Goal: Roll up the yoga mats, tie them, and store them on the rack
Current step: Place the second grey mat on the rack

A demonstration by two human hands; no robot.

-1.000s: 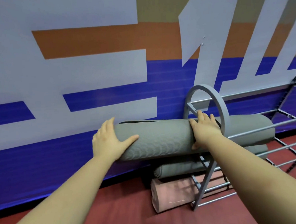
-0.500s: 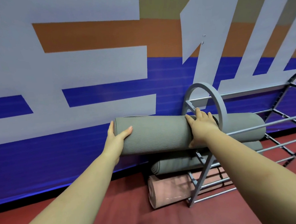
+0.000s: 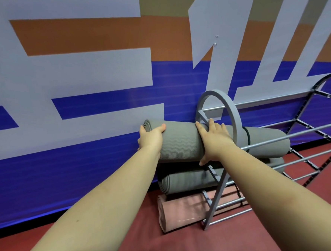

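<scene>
Both bare arms reach forward; left hand cups the mat's end, right hand grips its middle.
</scene>
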